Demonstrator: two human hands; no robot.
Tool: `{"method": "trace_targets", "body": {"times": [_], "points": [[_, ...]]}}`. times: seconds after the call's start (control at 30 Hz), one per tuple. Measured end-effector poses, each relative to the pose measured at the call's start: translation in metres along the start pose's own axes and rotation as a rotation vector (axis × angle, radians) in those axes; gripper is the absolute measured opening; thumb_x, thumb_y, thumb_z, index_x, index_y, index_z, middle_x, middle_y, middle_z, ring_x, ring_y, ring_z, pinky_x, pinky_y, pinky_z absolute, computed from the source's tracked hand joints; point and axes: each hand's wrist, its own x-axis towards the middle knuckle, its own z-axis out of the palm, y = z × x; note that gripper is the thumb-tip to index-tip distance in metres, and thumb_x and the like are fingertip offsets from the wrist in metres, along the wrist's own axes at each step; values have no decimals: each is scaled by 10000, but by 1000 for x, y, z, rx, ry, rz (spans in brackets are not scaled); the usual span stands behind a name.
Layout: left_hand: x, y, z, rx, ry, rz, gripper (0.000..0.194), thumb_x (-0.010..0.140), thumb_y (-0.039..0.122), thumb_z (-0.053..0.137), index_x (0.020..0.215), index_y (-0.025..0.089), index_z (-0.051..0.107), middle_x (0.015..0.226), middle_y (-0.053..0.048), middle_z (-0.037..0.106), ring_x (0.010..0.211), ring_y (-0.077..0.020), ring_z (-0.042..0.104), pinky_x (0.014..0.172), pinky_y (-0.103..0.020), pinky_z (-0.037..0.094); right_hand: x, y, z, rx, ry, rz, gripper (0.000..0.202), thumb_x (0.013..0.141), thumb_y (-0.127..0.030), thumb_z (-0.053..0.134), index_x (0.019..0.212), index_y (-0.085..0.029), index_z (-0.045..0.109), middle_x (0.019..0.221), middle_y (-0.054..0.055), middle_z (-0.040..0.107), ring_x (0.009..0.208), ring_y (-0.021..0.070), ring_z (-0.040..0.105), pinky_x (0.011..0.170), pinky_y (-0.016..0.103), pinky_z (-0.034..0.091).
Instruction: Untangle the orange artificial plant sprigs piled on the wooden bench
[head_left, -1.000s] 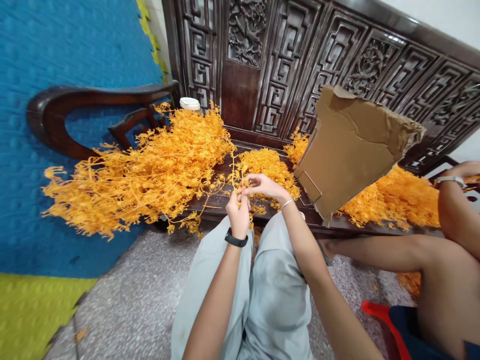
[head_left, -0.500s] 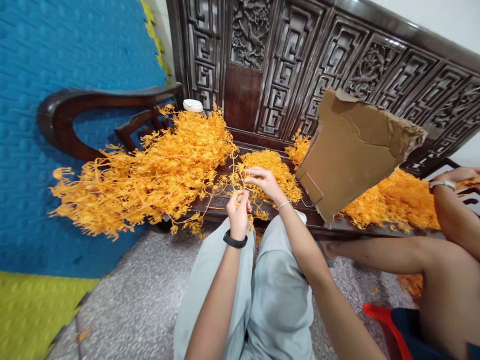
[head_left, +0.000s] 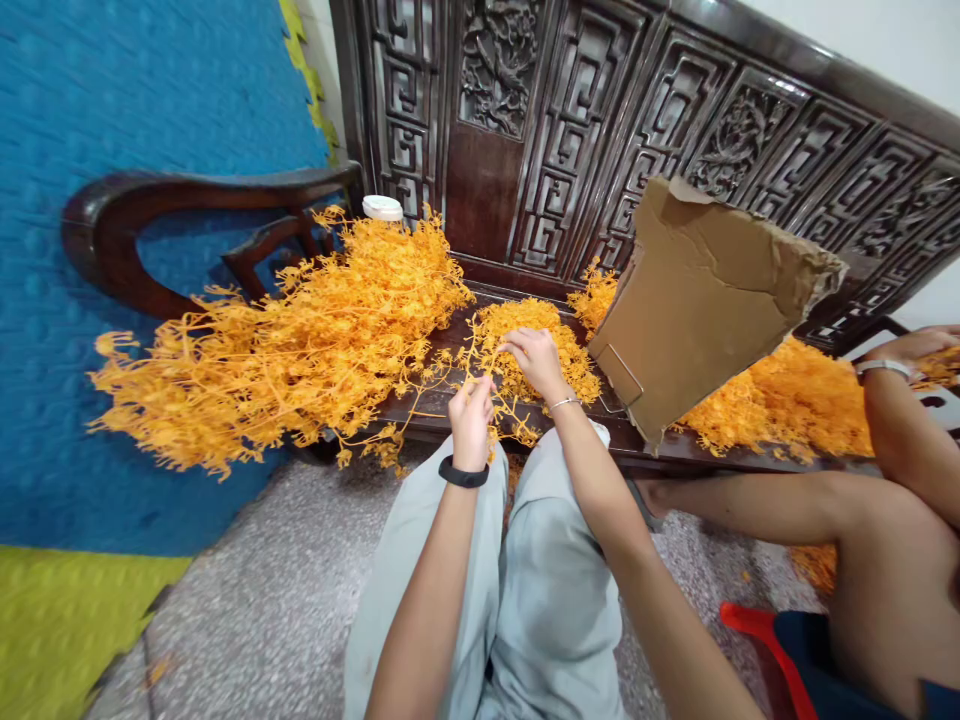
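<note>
My left hand (head_left: 471, 420), with a black wristband, pinches an orange plastic stem (head_left: 486, 365) of small flower-like pieces above the bench edge. Just right of it, my right hand (head_left: 534, 360) has its fingers bent together over a small orange heap (head_left: 559, 335); what lies between its fingertips is too small to make out. A large pile of orange sprigs (head_left: 300, 350) spreads to the left, over the bench and past its end. A few loose sprigs hang over the front edge near my knees.
A cardboard piece (head_left: 705, 310) leans on the dark wooden bench (head_left: 487, 190), with a bent wire at its lower left. More orange pieces (head_left: 795, 400) lie behind it. Another person's leg (head_left: 765, 500) and hand are at the right. A white-lidded container (head_left: 383, 208) stands behind the left pile.
My right hand has moved slightly right, away from my left hand, and its fingers have drawn together. My left hand has shifted slightly left. The view has moved a little.
</note>
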Motion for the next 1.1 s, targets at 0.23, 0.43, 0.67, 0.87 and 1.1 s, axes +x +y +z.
{"method": "trace_targets", "body": {"times": [0.23, 0.43, 0.67, 0.87, 1.1], "points": [[-1, 18, -5, -34, 70, 31, 226, 662, 302, 615, 556, 152, 482, 386, 100, 212, 353, -25, 157, 363, -196, 122, 14, -11, 19, -377, 38, -136, 350, 929, -305, 289, 964, -184, 616, 761, 60, 562, 741, 151, 461, 802, 315, 287], [-7, 26, -6, -9, 71, 56, 214, 661, 292, 598, 544, 157, 481, 389, 97, 209, 359, -29, 164, 369, -196, 130, 14, -11, 28, -390, 63, -109, 394, 929, -220, 223, 1072, -178, 588, 710, 66, 499, 734, 169, 440, 808, 341, 301], [-8, 38, 7, 21, 7, 18, 236, 634, 333, 607, 540, 161, 476, 383, 98, 215, 358, -29, 157, 376, -200, 126, 17, -11, 22, -371, 182, -30, 393, 911, -190, 240, 1049, -153, 606, 684, 69, 514, 694, 166, 445, 772, 342, 314], [2, 64, 27, 88, -62, -13, 247, 600, 351, 605, 531, 155, 470, 367, 106, 222, 353, -25, 169, 383, -197, 129, 25, -31, 5, -394, 208, 106, 349, 879, -121, 283, 961, -138, 622, 723, 81, 588, 707, 167, 494, 771, 341, 315], [-18, 81, 28, 222, -190, -71, 254, 608, 326, 602, 478, 155, 465, 353, 101, 229, 345, -27, 168, 376, -201, 115, 18, -4, -38, -311, -44, 681, 351, 894, -173, 294, 1005, -83, 614, 858, 160, 640, 767, 171, 565, 734, 282, 372]]}}
